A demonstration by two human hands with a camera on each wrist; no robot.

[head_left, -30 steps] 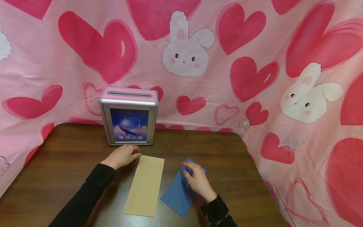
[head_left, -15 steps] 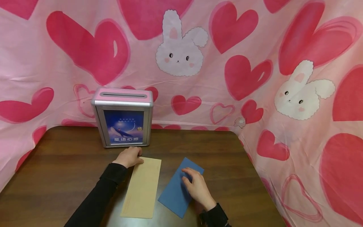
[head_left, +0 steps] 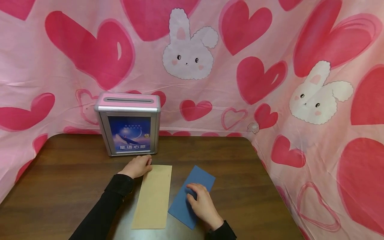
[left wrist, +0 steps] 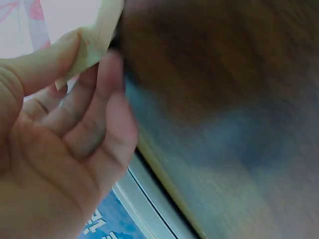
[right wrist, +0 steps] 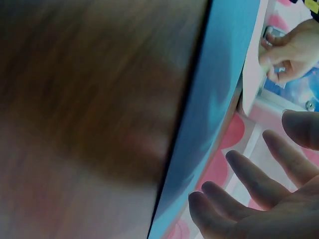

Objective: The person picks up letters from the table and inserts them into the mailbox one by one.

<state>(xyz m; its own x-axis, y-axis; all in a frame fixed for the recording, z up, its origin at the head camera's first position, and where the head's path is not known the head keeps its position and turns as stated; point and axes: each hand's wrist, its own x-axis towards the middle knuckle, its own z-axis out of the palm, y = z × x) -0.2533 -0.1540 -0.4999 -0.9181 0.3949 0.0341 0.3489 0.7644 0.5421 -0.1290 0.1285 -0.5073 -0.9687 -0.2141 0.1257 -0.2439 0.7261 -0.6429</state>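
A long tan paper envelope (head_left: 154, 198) lies on the table in front of me. My left hand (head_left: 138, 166) is at its upper left corner; in the left wrist view, thumb and fingers (left wrist: 112, 74) pinch that corner of the envelope (left wrist: 92, 37). To its right a blue flat rectangle (head_left: 179, 204), paper or card, lies at a slant. Over this blue piece is my right hand (head_left: 203, 204), fingers loosely bent and holding nothing. The right wrist view shows its fingers spread beside the blue piece (right wrist: 214, 74); whether they touch it is hard to tell.
A silver and pink box (head_left: 129, 125) with a slot in its top and a blue whale picture stands behind the left hand. The brown wooden table (head_left: 234, 160) ends at a pink cloth (head_left: 216, 86) with hearts and rabbits.
My left hand has moved onto the tan envelope's upper left corner and now pinches it. The right hand has slid slightly down and left over the blue piece. The head view has shifted a little.
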